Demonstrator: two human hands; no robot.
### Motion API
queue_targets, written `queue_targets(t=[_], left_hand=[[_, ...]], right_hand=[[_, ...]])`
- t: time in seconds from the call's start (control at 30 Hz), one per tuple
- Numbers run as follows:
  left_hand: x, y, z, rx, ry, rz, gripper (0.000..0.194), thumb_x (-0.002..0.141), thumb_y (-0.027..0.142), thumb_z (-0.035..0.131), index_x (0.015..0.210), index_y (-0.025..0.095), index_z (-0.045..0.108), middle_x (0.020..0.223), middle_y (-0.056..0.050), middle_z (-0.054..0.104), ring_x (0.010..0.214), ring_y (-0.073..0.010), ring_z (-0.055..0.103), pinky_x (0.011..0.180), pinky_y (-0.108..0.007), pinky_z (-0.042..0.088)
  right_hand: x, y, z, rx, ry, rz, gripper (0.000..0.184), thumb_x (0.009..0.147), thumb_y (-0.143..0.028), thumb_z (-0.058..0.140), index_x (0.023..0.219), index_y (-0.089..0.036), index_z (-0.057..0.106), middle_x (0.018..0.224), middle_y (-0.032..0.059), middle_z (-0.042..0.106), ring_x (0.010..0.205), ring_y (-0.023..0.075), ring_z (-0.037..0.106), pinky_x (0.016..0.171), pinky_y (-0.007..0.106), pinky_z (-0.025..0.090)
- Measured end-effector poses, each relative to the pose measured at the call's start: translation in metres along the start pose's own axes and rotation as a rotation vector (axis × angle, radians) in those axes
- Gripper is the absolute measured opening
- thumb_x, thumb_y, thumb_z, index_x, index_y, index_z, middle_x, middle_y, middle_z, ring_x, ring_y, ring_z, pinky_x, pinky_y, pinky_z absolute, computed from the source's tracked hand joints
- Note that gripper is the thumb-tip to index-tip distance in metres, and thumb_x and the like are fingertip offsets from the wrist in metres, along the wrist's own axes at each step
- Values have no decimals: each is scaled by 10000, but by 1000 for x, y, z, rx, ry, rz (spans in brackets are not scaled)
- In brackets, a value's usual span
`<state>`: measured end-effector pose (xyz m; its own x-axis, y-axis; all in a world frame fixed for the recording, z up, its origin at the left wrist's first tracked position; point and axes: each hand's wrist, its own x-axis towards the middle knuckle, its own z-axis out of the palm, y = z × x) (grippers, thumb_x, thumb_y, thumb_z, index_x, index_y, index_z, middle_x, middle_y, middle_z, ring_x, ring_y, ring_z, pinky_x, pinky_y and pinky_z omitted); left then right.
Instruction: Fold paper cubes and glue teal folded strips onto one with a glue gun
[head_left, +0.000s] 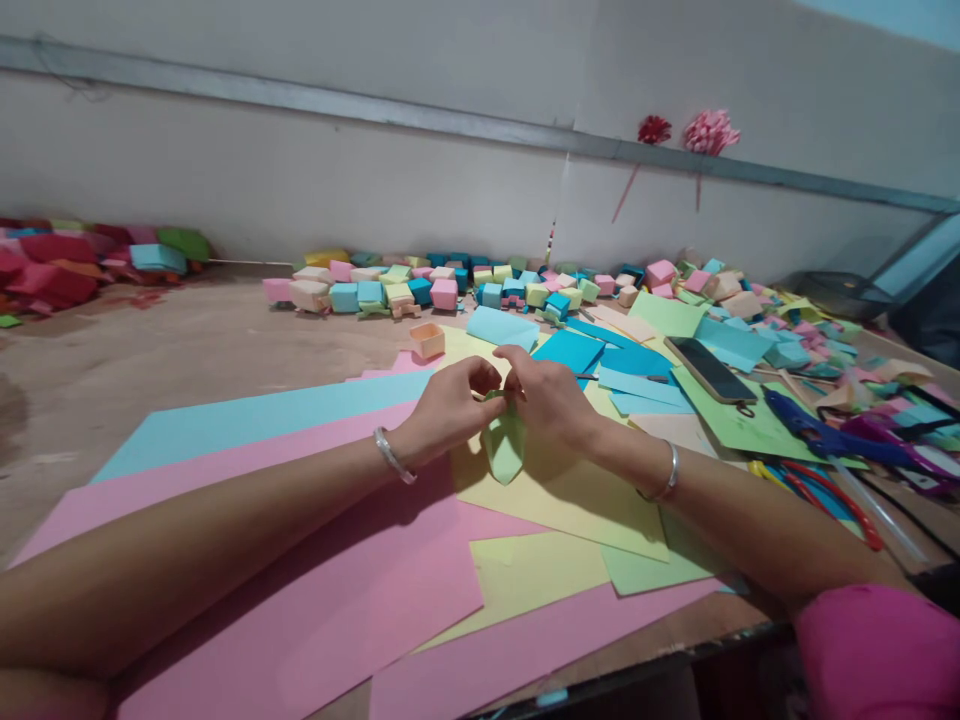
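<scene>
Between my two hands is a folded piece of light green paper (505, 445), its pointed end hanging toward me. My left hand (450, 405) pinches its upper left edge with thumb and fingers. On the other side, my right hand (551, 400) has its fingers closed at the top of the same piece; the fingertips partly cover it. Beneath both hands lies a yellow paper sheet (585, 500). A small open peach paper box (427, 341) stands just beyond my left hand.
Large pink sheets (330, 590) and a light blue sheet (247, 420) spread on the left. Rows of small coloured paper boxes (444, 293) line the wall. At right lie a phone (711, 368), a blue glue gun (832, 430) and red-handled scissors (847, 505).
</scene>
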<state>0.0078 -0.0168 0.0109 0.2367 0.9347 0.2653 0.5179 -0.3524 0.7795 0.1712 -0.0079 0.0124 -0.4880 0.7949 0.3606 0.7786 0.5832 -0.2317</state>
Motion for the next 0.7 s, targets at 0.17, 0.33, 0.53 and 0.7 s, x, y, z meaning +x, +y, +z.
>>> queue_targets(t=[0.17, 0.33, 0.53, 0.7], left_hand=[[2, 0, -5, 127, 74, 53, 60, 678, 154, 596, 663, 171, 651, 691, -22, 684, 643, -166, 608, 609, -288, 470], [-4, 1, -4, 316, 160, 299, 104, 693, 96, 576, 639, 184, 592, 680, -19, 643, 670, -170, 580, 620, -285, 442], [-4, 2, -4, 368, 24, 162, 192, 693, 73, 556, 839, 192, 592, 807, -24, 693, 751, -199, 637, 628, -284, 443], [-2, 7, -8, 467, -36, 40, 372, 680, 59, 536, 994, 216, 660, 815, -19, 744, 801, -229, 681, 625, -285, 418]], right_hand=[[-2, -5, -5, -174, 27, -70, 243, 853, -94, 432, 1003, -154, 615, 790, 64, 700, 694, 175, 590, 573, 281, 254], [-2, -10, -12, -297, -73, -86, 180, 820, -86, 480, 764, -144, 640, 757, 79, 683, 664, 170, 567, 552, 302, 190], [-4, -16, -14, -318, -103, -85, 199, 839, -94, 476, 791, -136, 664, 748, 86, 689, 656, 179, 567, 561, 301, 206], [-6, -25, -20, -334, -108, -123, 280, 840, -31, 411, 845, -114, 678, 765, 127, 682, 697, 196, 580, 580, 314, 229]])
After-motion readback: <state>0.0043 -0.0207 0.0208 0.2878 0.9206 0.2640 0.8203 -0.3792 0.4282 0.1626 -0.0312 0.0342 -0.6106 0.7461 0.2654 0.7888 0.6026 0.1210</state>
